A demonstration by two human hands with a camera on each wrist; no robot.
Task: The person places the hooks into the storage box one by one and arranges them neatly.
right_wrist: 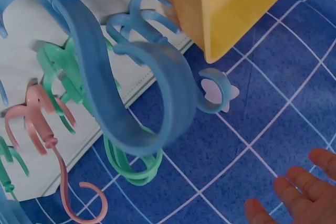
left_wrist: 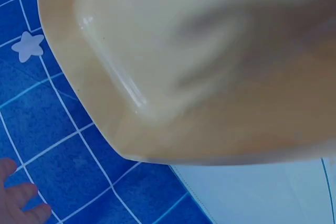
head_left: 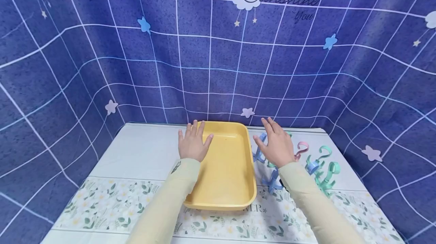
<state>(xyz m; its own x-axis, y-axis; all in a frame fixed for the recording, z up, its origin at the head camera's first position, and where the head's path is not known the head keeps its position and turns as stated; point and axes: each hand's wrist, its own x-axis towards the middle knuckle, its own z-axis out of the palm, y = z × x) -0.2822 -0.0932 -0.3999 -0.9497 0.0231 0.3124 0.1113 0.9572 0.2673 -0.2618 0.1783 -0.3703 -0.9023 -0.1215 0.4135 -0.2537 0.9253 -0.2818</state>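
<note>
A yellow rectangular plastic tray (head_left: 221,176) lies on the table with nothing inside it. My left hand (head_left: 194,143) hovers over its left rim, palm down, fingers straight and spread. To the right of the tray, my right hand (head_left: 277,145) is held above a group of plastic claw-shaped hooks, fingers extended, gripping nothing. Among these hooks are a blue one (right_wrist: 92,61), a pink one (right_wrist: 39,119) and several green ones, including one at the right (head_left: 328,177). My right hand and sleeve hide some hooks in the head view.
A white table (head_left: 126,149) carries a floral-printed band (head_left: 112,198) across its front part. Blue grid-patterned curtain (head_left: 190,62) with stars and clouds encloses the table at the back and both sides.
</note>
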